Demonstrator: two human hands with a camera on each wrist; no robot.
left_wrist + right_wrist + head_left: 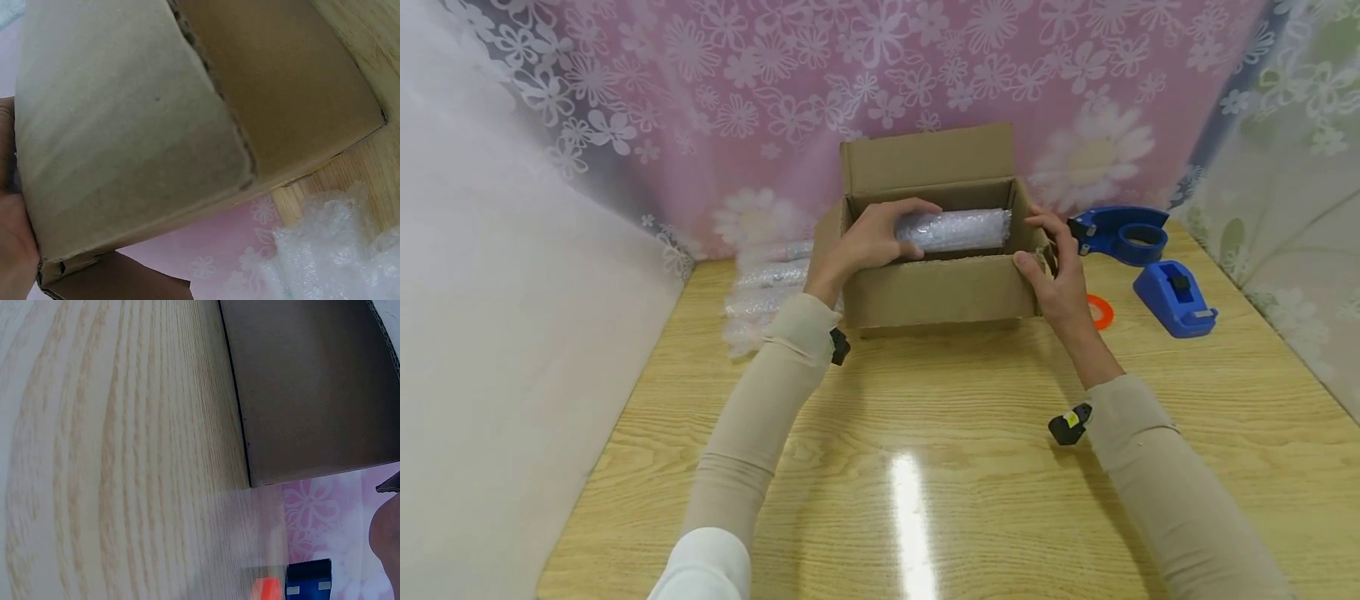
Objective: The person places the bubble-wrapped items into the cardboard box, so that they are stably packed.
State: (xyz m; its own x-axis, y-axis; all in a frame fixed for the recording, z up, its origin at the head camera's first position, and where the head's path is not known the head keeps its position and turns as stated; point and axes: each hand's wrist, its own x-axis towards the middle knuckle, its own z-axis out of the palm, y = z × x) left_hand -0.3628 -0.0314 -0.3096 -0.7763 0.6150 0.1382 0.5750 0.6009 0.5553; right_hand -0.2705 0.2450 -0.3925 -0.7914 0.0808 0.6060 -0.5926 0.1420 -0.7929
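Observation:
An uncapped view into a cardboard box shows its flaps spread and its back flap upright. Inside its mouth lies a bubble-wrapped roll. My left hand grips the roll's left end, thumb toward the front flap and fingers over the top. At the box's right end, my right hand pinches the side flap near the front corner, with the thumb at the front edge. The left wrist view shows the box's outer front with part of the left hand at the edge.
Several bubble-wrapped rolls lie left of the box. To its right are a blue tape gun, a blue tape dispenser and an orange tape ring. A floral curtain hangs behind the wooden table.

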